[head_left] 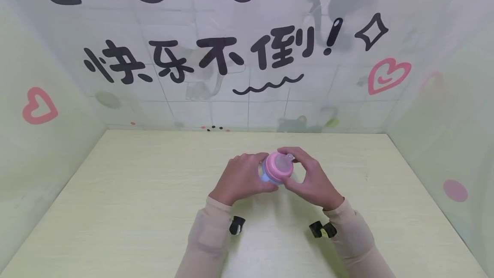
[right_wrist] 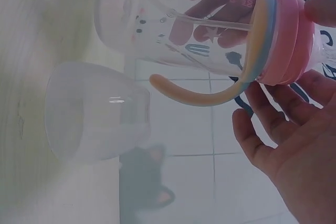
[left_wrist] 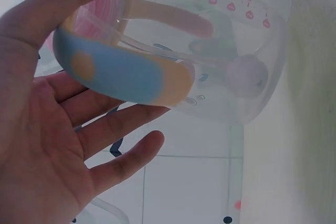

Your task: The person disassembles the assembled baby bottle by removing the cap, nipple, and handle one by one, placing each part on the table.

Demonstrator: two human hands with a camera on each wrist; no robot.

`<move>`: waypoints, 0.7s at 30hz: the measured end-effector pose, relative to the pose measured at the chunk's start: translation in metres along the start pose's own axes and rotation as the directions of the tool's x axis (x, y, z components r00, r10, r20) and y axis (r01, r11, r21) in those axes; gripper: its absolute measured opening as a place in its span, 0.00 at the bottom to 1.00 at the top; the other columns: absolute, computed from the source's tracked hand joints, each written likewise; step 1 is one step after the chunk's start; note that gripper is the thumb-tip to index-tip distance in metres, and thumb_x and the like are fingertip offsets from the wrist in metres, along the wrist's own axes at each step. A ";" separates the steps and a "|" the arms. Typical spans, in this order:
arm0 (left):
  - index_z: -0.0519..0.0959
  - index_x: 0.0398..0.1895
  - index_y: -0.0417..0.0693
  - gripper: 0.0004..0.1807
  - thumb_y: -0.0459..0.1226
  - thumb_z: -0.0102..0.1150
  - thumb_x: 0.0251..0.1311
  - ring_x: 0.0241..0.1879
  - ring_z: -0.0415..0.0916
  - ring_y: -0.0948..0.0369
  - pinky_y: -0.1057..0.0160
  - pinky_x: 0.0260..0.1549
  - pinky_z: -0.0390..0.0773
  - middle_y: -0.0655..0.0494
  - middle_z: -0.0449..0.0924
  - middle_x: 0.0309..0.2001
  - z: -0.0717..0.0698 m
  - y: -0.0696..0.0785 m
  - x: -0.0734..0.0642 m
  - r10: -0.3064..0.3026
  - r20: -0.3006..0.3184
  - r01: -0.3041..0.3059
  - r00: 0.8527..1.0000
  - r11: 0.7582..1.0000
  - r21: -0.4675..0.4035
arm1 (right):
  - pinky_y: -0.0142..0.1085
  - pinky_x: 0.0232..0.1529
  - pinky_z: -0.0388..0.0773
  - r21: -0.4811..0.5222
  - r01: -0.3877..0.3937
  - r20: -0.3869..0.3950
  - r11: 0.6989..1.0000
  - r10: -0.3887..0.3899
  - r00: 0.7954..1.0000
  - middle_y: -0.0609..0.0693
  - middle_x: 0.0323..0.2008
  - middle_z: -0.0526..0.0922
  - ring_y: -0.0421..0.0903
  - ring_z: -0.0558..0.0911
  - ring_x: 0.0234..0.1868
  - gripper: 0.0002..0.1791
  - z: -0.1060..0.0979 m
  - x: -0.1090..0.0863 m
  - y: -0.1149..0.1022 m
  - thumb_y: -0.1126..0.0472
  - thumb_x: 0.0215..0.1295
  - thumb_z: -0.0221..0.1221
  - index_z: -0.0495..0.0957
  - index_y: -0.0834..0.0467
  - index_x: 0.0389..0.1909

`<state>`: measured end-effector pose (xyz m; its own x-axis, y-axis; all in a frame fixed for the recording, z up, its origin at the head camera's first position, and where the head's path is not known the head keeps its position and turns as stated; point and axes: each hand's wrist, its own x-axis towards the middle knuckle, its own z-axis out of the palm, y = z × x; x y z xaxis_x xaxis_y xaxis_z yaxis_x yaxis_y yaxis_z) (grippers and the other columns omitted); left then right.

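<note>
A clear baby bottle (head_left: pixel 278 167) with a pink screw collar (right_wrist: pixel 287 35) is held between both hands above the table. Pink measuring marks run along its transparent body (left_wrist: pixel 210 3), and a straw with a round weight (left_wrist: pixel 247 77) shows inside. My left hand (head_left: pixel 243 176) grips the bottle near its blue and orange handle (left_wrist: pixel 115 72), thumb on the near side. From the other side my right hand (head_left: pixel 311 181) holds the pink collar between thumb and fingers. A translucent dome cap (right_wrist: pixel 100 113) stands on the table beside the bottle in the right wrist view.
The pale wooden table (head_left: pixel 135 196) is bounded by a printed back wall (head_left: pixel 216 115) and by side walls to left (head_left: pixel 46 153) and right (head_left: pixel 444 149). Small black devices (head_left: pixel 237 225) sit at both wrists.
</note>
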<state>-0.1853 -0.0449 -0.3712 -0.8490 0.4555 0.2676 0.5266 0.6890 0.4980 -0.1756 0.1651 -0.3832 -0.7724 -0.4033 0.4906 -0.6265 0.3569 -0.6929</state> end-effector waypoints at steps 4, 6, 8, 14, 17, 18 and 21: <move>0.82 0.44 0.51 0.26 0.51 0.76 0.43 0.27 0.75 0.65 0.64 0.28 0.74 0.64 0.81 0.30 0.001 -0.001 0.000 -0.007 -0.037 0.008 0.999 0.999 0.042 | 0.50 0.57 0.72 -0.058 -0.029 -0.055 0.998 0.025 0.998 0.52 0.59 0.78 0.49 0.75 0.58 0.32 0.004 0.001 -0.004 0.62 0.58 0.68 0.71 0.60 0.64; 0.81 0.42 0.51 0.25 0.51 0.76 0.42 0.26 0.74 0.65 0.64 0.26 0.74 0.64 0.80 0.29 0.001 -0.001 0.000 -0.010 -0.061 0.014 0.998 0.998 0.067 | 0.53 0.58 0.71 -0.098 -0.054 -0.107 0.994 0.043 0.993 0.53 0.59 0.78 0.50 0.75 0.60 0.33 0.006 0.001 -0.006 0.58 0.58 0.69 0.72 0.59 0.64; 0.81 0.42 0.52 0.25 0.52 0.76 0.41 0.25 0.74 0.66 0.64 0.25 0.73 0.65 0.79 0.28 0.002 -0.001 0.000 -0.012 -0.080 0.019 0.997 0.996 0.086 | 0.54 0.60 0.69 -0.137 -0.081 -0.154 0.987 0.059 0.986 0.53 0.58 0.79 0.51 0.75 0.60 0.32 0.008 0.002 -0.008 0.55 0.57 0.70 0.74 0.60 0.63; 0.81 0.41 0.53 0.25 0.52 0.77 0.41 0.24 0.73 0.66 0.64 0.23 0.73 0.66 0.79 0.27 0.003 0.000 0.000 -0.013 -0.091 0.022 0.996 0.995 0.095 | 0.53 0.57 0.72 -0.196 -0.150 -0.223 0.969 0.105 0.969 0.54 0.54 0.81 0.52 0.78 0.57 0.30 0.012 0.002 -0.012 0.52 0.58 0.69 0.77 0.61 0.59; 0.81 0.40 0.53 0.24 0.52 0.77 0.40 0.23 0.72 0.66 0.64 0.22 0.72 0.66 0.78 0.26 0.004 0.000 0.000 -0.013 -0.095 0.023 0.995 0.994 0.108 | 0.53 0.55 0.72 -0.213 -0.189 -0.242 0.959 0.136 0.961 0.54 0.53 0.82 0.52 0.78 0.56 0.31 0.015 0.001 -0.014 0.50 0.58 0.69 0.77 0.60 0.59; 0.81 0.39 0.53 0.24 0.53 0.77 0.40 0.23 0.71 0.66 0.64 0.22 0.72 0.66 0.78 0.26 0.004 0.000 0.000 -0.014 -0.097 0.025 0.995 0.993 0.115 | 0.54 0.55 0.72 -0.219 -0.203 -0.247 0.954 0.147 0.958 0.54 0.53 0.82 0.53 0.78 0.56 0.31 0.016 0.001 -0.015 0.49 0.58 0.70 0.77 0.60 0.59; 0.80 0.39 0.53 0.24 0.52 0.77 0.40 0.22 0.71 0.66 0.64 0.22 0.72 0.66 0.77 0.25 0.004 0.001 0.000 -0.012 -0.101 0.025 0.995 0.991 0.131 | 0.54 0.53 0.73 -0.239 -0.238 -0.265 0.941 0.173 0.949 0.54 0.53 0.82 0.54 0.78 0.55 0.33 0.019 0.001 -0.018 0.46 0.56 0.70 0.77 0.61 0.59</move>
<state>-0.1851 -0.0418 -0.3745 -0.8552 0.3882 0.3434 0.5061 0.7681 0.3922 -0.1630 0.1424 -0.3803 -0.8686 -0.0972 0.4859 -0.4306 0.6333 -0.6430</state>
